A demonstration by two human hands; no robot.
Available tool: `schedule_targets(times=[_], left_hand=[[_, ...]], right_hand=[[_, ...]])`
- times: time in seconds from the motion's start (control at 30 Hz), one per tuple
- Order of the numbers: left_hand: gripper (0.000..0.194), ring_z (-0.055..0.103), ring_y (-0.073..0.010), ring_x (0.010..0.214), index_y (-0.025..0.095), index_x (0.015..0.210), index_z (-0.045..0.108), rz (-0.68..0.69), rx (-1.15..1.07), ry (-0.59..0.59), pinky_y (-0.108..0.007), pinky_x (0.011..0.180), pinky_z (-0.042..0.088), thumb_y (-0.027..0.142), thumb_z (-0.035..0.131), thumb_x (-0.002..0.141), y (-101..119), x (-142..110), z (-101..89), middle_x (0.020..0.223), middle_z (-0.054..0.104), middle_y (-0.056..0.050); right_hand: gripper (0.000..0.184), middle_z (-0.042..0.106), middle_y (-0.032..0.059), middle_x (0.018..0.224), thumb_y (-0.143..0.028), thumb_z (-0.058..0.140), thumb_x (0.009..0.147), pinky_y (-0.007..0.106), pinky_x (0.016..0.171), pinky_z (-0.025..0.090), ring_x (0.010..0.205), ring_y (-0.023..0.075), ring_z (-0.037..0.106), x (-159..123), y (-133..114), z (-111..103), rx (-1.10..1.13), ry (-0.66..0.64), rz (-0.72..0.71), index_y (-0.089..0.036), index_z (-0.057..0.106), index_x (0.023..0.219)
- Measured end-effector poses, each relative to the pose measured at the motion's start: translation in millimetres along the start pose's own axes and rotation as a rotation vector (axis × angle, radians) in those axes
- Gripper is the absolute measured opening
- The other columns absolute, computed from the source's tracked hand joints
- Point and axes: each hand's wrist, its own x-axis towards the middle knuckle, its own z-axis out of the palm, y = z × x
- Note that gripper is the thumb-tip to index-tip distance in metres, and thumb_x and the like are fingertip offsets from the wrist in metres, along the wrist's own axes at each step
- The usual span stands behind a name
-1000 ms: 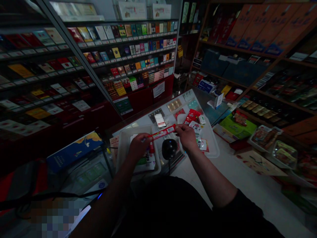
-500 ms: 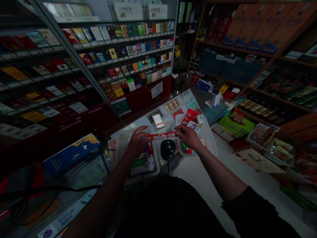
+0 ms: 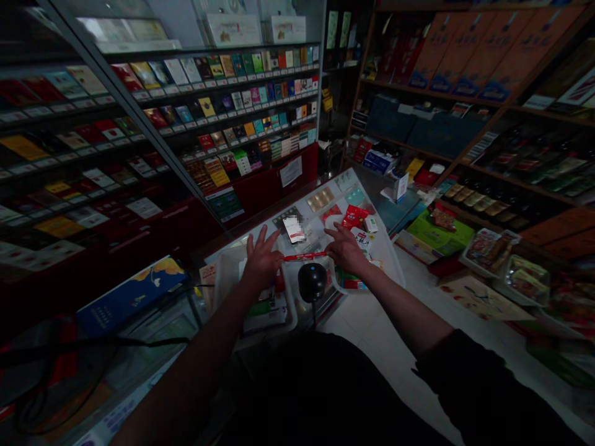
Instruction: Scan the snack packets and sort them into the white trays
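A long, slim red candy roll point(image 3: 304, 255) is stretched level between my two hands, above the counter. My left hand point(image 3: 261, 259) pinches its left end, the other fingers raised and spread. At the right end, my right hand point(image 3: 346, 249) grips it between thumb and finger. Just below the roll stands a black round-headed scanner point(image 3: 312, 282) with a cable. Under my left hand is a white bin point(image 3: 292, 313) holding packets, partly hidden by the hand and forearm. A second white bin point(image 3: 395, 266) with red, white and green packets lies beneath my right hand.
A white phone-like item point(image 3: 292, 229) rests on the glass counter point(image 3: 341, 186) beyond the roll. To the left lies a blue box point(image 3: 134, 294) near dark cables. Shelves of small packs point(image 3: 242, 99) rise behind; food trays point(image 3: 493, 251) are at right.
The candy roll has turned, so its printed barcode face no longer shows and it looks thinner. My left hand's fingers have lifted and spread. The whole view has shifted slightly.
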Motion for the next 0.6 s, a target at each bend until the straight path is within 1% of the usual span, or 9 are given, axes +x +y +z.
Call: schedule_targets(times=[0.07,0.17,0.3,0.43,0.6], left_hand=[[0.020,0.014,-0.0382,0.160,0.022,0.075,0.077,-0.009,0.004,-0.043,-0.071,0.125,0.005,0.026,0.063,0.088,-4.8,3.7,4.5,0.163,0.043,-0.006],[0.019,0.016,-0.0388,0.159,0.022,0.076,0.078,-0.027,0.012,-0.079,-0.072,0.124,0.006,0.026,0.063,0.088,-11.4,8.4,9.3,0.160,0.047,-0.007],[0.021,0.018,-0.0382,0.159,0.022,0.077,0.078,-0.032,0.031,-0.084,-0.072,0.124,0.005,0.024,0.061,0.089,-14.4,11.6,10.3,0.158,0.050,-0.008],[0.019,0.017,-0.0381,0.159,0.023,0.078,0.079,-0.046,0.028,-0.094,-0.072,0.124,0.005,0.024,0.062,0.088,-14.7,12.3,11.2,0.158,0.050,-0.008],[0.019,0.017,-0.0395,0.159,0.022,0.076,0.078,-0.071,0.033,-0.099,-0.073,0.123,0.005,0.023,0.062,0.087,-15.9,12.6,13.5,0.157,0.050,-0.009]], right_hand=[[0.011,0.059,0.0090,0.149,-0.015,0.071,0.085,0.070,0.117,0.029,0.152,0.0411,0.031,0.3,0.5,6.9,-0.020,-0.026,0.019,-0.021,0.079,0.080],[0.012,0.058,0.0105,0.149,-0.017,0.069,0.087,0.073,0.116,0.027,0.153,0.0422,0.028,1.7,-1.1,14.8,-0.009,-0.061,0.062,-0.021,0.079,0.080],[0.014,0.057,0.0116,0.150,-0.017,0.068,0.088,0.072,0.117,0.025,0.153,0.0418,0.027,3.1,-1.2,20.3,0.026,-0.093,0.087,-0.020,0.079,0.081],[0.014,0.056,0.0111,0.150,-0.016,0.068,0.087,0.071,0.119,0.022,0.154,0.0411,0.026,2.9,1.2,24.9,0.038,-0.087,0.092,-0.020,0.078,0.079],[0.013,0.056,0.0115,0.151,-0.017,0.068,0.087,0.071,0.118,0.023,0.154,0.0412,0.026,2.1,2.9,34.5,0.031,-0.100,0.087,-0.019,0.078,0.079]])
